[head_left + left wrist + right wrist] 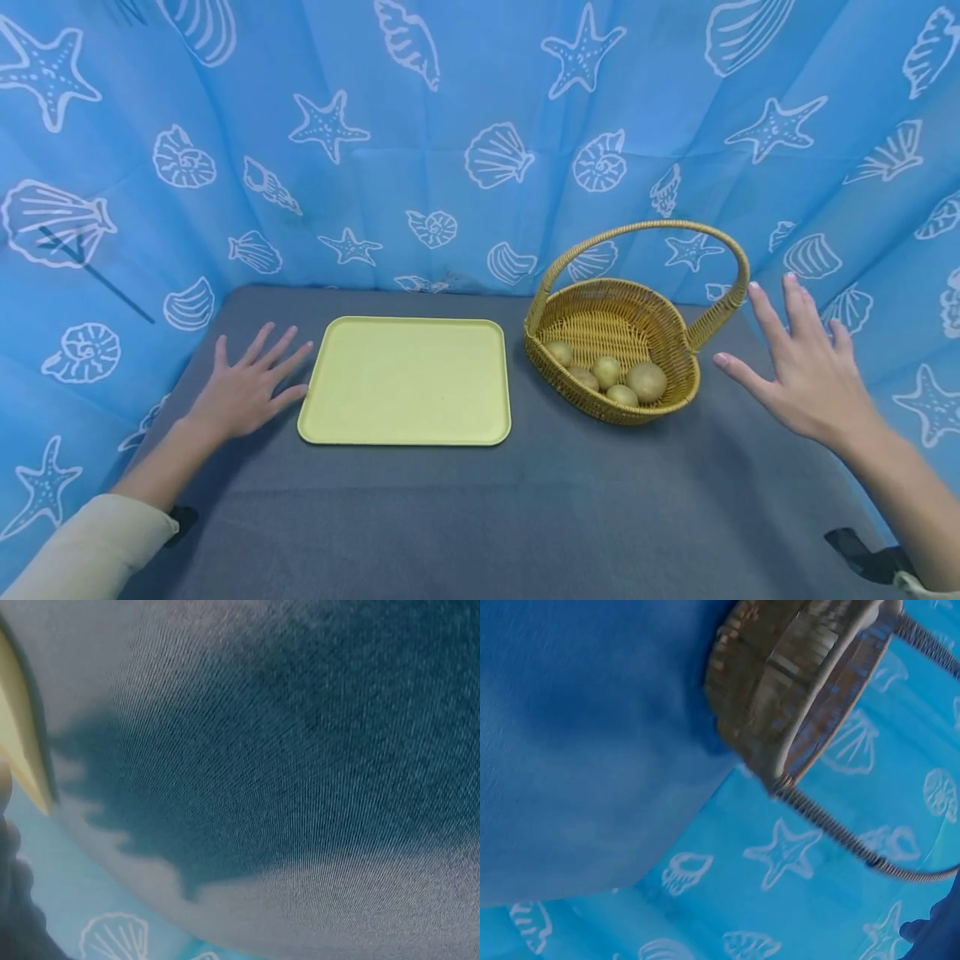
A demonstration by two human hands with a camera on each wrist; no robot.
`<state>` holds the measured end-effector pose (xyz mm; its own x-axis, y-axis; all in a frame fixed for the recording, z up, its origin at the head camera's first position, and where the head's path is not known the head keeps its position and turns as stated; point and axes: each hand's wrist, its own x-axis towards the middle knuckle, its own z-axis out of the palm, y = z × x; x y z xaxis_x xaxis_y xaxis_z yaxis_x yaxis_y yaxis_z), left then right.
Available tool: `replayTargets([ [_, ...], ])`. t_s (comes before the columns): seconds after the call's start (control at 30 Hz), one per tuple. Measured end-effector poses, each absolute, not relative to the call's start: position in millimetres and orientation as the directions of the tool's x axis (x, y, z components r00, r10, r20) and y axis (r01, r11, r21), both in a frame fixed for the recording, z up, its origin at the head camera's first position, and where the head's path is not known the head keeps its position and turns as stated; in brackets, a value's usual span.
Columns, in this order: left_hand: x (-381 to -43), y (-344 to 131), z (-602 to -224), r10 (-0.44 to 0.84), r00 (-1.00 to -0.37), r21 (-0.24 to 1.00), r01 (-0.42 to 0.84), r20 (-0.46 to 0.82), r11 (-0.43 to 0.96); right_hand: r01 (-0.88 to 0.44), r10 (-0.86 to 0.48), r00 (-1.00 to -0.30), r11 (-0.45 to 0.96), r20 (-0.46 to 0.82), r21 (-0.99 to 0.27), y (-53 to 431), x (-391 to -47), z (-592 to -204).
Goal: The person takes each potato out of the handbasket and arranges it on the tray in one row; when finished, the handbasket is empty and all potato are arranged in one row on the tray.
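Observation:
My left hand (pixel 243 390) hovers with spread fingers just left of a pale yellow rectangular tray (pixel 405 383), holding nothing. In the left wrist view only the edge of the tray (pixel 16 720) shows, with the hand's shadow on the cloth. On the right, my right hand (pixel 813 375) is raised with fingers apart, beside the handle of a wicker basket (pixel 615 412). Inside the basket lie several round, pale brownish-green fruits (pixel 647 382), their kind unclear. The right wrist view shows the basket (pixel 780 682) from its side, and its contents are hidden there.
A dark grey cloth (pixel 480 517) covers the table. Behind it and along both sides hangs a blue curtain (pixel 450 108) with white shells and starfish. The basket's tall arched handle (pixel 645 225) stands upright above its rim.

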<state>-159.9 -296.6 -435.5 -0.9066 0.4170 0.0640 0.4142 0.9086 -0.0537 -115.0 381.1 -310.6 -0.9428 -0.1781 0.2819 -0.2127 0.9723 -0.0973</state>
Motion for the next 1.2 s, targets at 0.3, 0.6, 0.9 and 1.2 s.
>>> replayTargets([
  [0.3, -152.2, -288.9, -436.8, 0.461, -0.875, 0.194, 0.431, -0.149, 0.881, -0.319, -0.251, -0.937, 0.899, 0.242, -0.301, 352.6, -111.0, -314.5],
  [0.6, -150.7, -291.6, -440.7, 0.481, -0.862, 0.285, 0.427, -0.158, 0.858, -0.307, -0.402, -0.915, 0.744, -0.031, -0.593, 351.1, -143.3, -322.6],
  [0.9, -146.3, -293.6, -446.3, 0.473, -0.867, 0.329, 0.405, -0.159, 0.853, -0.026, -0.465, -0.802, 0.655, -0.376, -0.756, 352.9, -173.2, -329.9],
  [1.2, -142.1, -294.6, -445.4, 0.474, -0.869, 0.339, 0.406, -0.143, 0.848, 0.15, -0.433, -0.741, 0.639, -0.514, -0.754, 356.2, -191.1, -339.2],
])
